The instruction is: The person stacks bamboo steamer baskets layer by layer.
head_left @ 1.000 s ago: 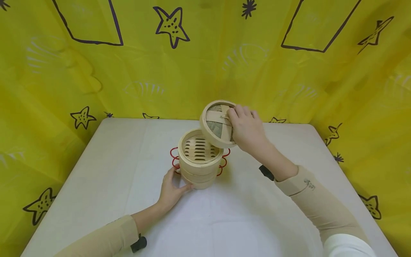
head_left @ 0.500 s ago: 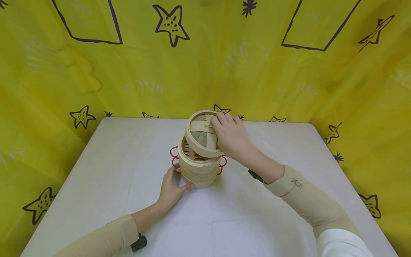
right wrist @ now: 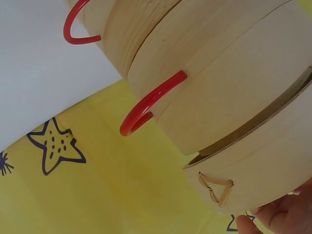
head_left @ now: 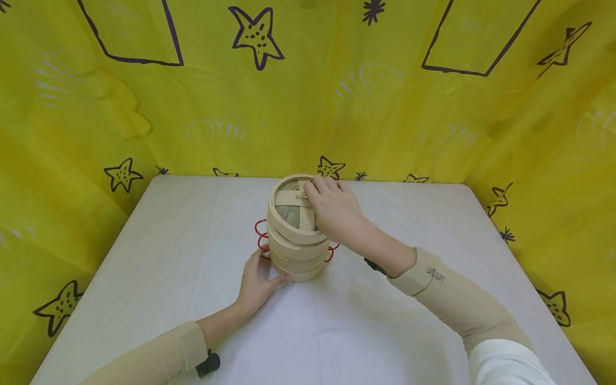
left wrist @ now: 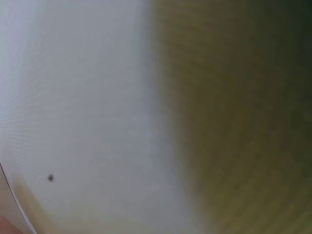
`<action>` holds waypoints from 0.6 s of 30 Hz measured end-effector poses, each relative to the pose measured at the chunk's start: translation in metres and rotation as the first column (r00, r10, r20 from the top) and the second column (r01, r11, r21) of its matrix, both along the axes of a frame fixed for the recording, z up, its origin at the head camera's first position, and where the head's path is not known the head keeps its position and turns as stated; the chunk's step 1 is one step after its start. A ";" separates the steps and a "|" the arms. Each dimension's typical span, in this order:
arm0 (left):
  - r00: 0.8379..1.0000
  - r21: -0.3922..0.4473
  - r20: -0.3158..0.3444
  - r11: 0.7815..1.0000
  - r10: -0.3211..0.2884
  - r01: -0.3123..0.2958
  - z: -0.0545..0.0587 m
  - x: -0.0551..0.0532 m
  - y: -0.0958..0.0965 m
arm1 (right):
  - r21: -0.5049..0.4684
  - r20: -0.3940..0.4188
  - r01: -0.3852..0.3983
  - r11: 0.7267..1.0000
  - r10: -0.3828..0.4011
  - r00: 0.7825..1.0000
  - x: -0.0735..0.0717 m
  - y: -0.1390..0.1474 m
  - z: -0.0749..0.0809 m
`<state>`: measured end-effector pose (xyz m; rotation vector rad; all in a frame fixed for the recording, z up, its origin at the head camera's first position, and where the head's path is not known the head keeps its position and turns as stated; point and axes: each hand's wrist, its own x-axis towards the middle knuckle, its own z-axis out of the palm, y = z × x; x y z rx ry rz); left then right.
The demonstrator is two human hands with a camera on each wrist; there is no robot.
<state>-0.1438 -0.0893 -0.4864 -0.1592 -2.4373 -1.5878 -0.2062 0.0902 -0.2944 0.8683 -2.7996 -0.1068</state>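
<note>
A bamboo steamer (head_left: 299,254) of stacked round baskets stands upright on the white table, with red loop handles (right wrist: 155,96) on its sides. Its domed-rim lid (head_left: 290,215) lies tilted over the top basket. In the right wrist view a dark gap shows between lid and basket. My right hand (head_left: 337,209) grips the lid at its top right, with fingers by the small centre loop. Low on the stack, my left hand (head_left: 254,286) holds the bottom basket, thumb in front and fingers at the left side, partly hidden. The left wrist view is blurred.
A white cloth covers the table (head_left: 192,230). Behind it and at both sides hangs a yellow curtain (head_left: 289,112) with drawn starfish and shells. A small black camera (head_left: 208,363) sits under the left sleeve.
The right hand has brought the lid left and down from the upper right onto the top basket, hiding its slatted floor. The left hand and the stack have stayed put.
</note>
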 end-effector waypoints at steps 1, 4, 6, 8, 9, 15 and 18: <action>1.000 0.001 0.000 1.000 -0.001 0.001 0.000 0.000 0.000 | 0.005 0.000 -0.001 1.000 0.001 1.000 0.000 -0.001 0.000; 1.000 0.003 -0.002 1.000 -0.002 0.002 0.000 0.000 0.000 | 0.008 0.000 -0.006 1.000 0.006 1.000 0.001 -0.002 -0.001; 1.000 0.000 -0.002 1.000 -0.001 0.001 0.000 0.000 0.000 | 0.011 0.001 -0.010 1.000 0.010 1.000 0.002 -0.002 -0.001; 1.000 -0.002 0.001 1.000 0.001 -0.001 0.000 0.000 0.000 | 0.015 -0.001 -0.012 1.000 0.013 1.000 0.002 -0.003 -0.002; 1.000 -0.004 0.002 1.000 0.002 -0.002 0.000 0.000 0.000 | 0.018 -0.002 -0.013 1.000 0.013 1.000 0.002 -0.003 -0.002; 1.000 -0.008 0.009 1.000 0.005 -0.005 -0.001 -0.001 0.000 | 0.033 -0.009 -0.012 0.999 0.012 1.000 0.003 -0.003 -0.003; 1.000 -0.007 0.011 1.000 0.007 -0.007 -0.001 -0.001 0.000 | 0.038 -0.012 -0.015 0.999 0.016 1.000 0.004 -0.004 -0.003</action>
